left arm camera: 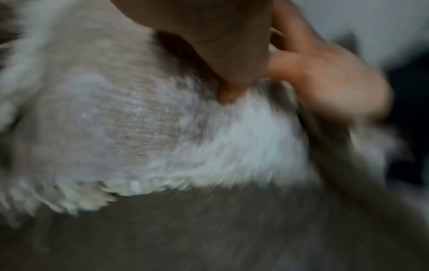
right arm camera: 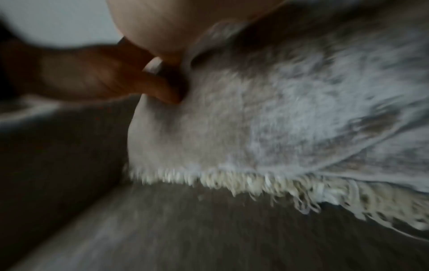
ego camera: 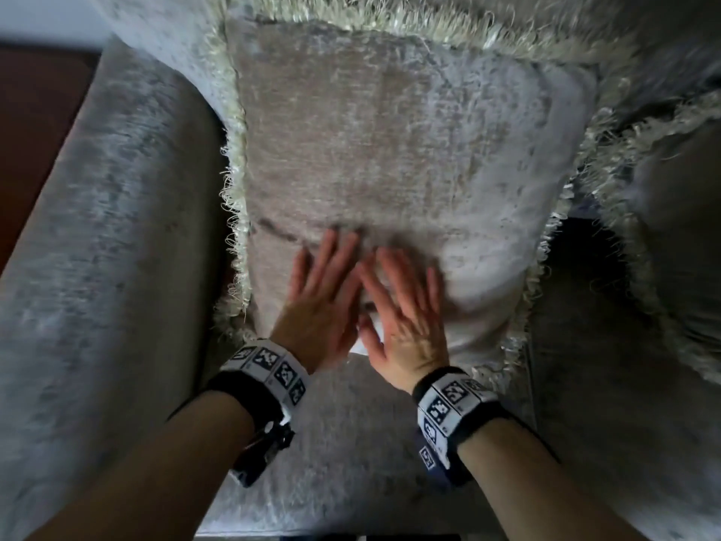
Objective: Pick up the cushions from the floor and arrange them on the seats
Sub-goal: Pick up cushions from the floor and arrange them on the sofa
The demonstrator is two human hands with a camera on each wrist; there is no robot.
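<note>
Fringed cushion [ego camera: 390, 150] on grey seat [ego camera: 343, 443], left hand [ego camera: 320, 306] and right hand [ego camera: 405, 326] pressing it, fingers [ego camera: 331, 251] straight (wristband patterns unreadable)

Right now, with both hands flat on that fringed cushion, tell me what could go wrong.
1. The left hand and right hand press only the lower part of the fringed cushion; it may tip forward once they lift.
2. The fringe along its left edge is squeezed against the armrest and could stay bunched.
3. The neighbouring cushion lies close on the right; straightening this one could shift it.
</note>
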